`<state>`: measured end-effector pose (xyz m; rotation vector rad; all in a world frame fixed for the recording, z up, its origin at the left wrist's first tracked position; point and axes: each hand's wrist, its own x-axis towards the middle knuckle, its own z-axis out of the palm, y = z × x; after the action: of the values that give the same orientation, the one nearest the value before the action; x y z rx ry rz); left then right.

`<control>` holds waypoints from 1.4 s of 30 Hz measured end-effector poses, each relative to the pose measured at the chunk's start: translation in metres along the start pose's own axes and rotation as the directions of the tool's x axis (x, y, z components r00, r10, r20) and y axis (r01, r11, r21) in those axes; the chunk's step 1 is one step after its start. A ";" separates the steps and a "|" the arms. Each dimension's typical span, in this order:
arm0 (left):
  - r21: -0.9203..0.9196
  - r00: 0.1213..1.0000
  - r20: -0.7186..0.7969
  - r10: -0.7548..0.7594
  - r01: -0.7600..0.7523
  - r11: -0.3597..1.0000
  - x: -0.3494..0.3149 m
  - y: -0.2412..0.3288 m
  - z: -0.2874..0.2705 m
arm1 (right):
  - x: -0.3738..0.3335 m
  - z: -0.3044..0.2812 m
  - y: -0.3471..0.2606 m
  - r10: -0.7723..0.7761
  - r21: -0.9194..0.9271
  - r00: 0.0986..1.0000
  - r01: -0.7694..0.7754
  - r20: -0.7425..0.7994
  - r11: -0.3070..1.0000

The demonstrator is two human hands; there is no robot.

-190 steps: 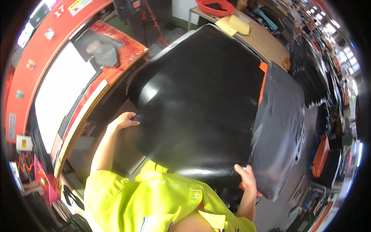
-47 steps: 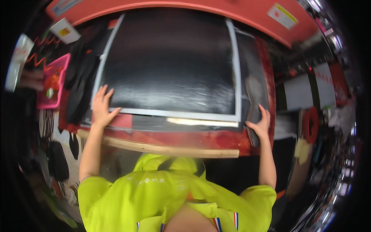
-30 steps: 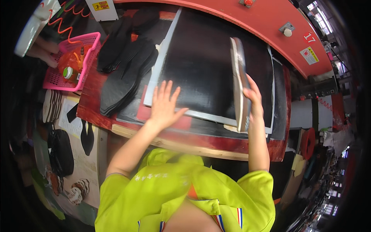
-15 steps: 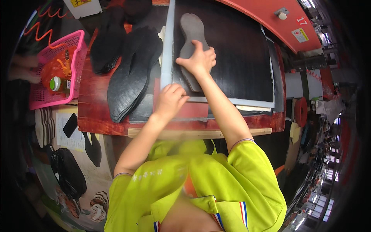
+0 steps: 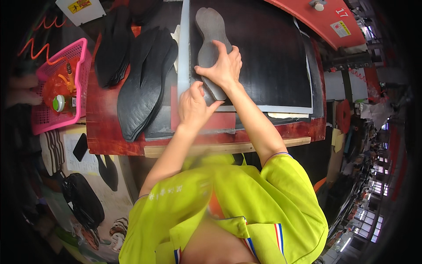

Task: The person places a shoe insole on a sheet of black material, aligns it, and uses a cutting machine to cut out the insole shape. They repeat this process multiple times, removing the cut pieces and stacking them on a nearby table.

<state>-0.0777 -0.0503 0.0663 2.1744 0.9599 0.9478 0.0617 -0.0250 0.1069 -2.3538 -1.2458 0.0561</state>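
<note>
– What do we see on our red table (image 5: 103, 134)?
– We have stacked black sole-shaped pieces (image 5: 145, 97) at the left, a large black sheet (image 5: 272, 61) with pale edges to their right, and a dark mat (image 5: 161, 128) showing between them.
– In front?
– We see a wooden strip (image 5: 237, 147) along the near edge.

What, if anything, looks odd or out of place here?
A ragged pale scrap juts past the black sheet's straight left edge, and a cream strip shows along its near edge; both break the neat outline. I see no obvious spill.
</note>
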 end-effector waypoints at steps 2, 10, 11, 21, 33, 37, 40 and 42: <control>0.012 0.999 0.031 -0.036 0.036 0.999 0.000 -0.001 0.000 | 0.000 -0.002 0.000 0.012 0.002 1.000 -0.012 0.024 1.000; 0.037 0.993 0.095 -0.074 0.070 0.997 0.005 0.001 -0.001 | 0.002 -0.004 0.000 -0.022 0.017 0.999 0.021 0.032 1.000; 0.038 0.989 0.116 -0.088 0.085 0.996 0.007 0.000 -0.001 | 0.004 -0.004 0.000 -0.012 0.023 0.999 0.011 0.038 1.000; 0.048 0.999 -0.006 0.045 -0.045 0.998 0.042 -0.022 0.021 | 0.048 0.005 -0.001 0.023 -0.019 0.999 -0.022 0.033 1.000; -0.162 0.995 0.066 -0.080 0.090 0.983 0.175 -0.045 0.029 | 0.118 -0.007 0.092 -0.439 0.337 0.866 0.498 -0.238 0.799; -0.153 0.965 -0.261 0.007 -0.048 0.987 0.244 -0.058 0.007 | 0.066 -0.033 0.150 -0.464 0.323 0.886 0.441 -0.008 0.837; 0.085 0.881 -0.430 0.198 -0.179 0.980 0.309 -0.054 0.001 | 0.051 -0.038 0.176 -0.347 0.105 0.933 0.337 0.092 0.935; 0.236 0.796 -0.461 0.393 -0.317 0.919 0.357 -0.043 0.004 | 0.062 -0.032 0.185 -0.359 0.046 0.931 0.356 0.070 0.933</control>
<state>0.0839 0.2547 0.1655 2.3295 0.8724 1.7433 0.2487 -0.0769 0.0676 -2.0772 -1.6796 0.0482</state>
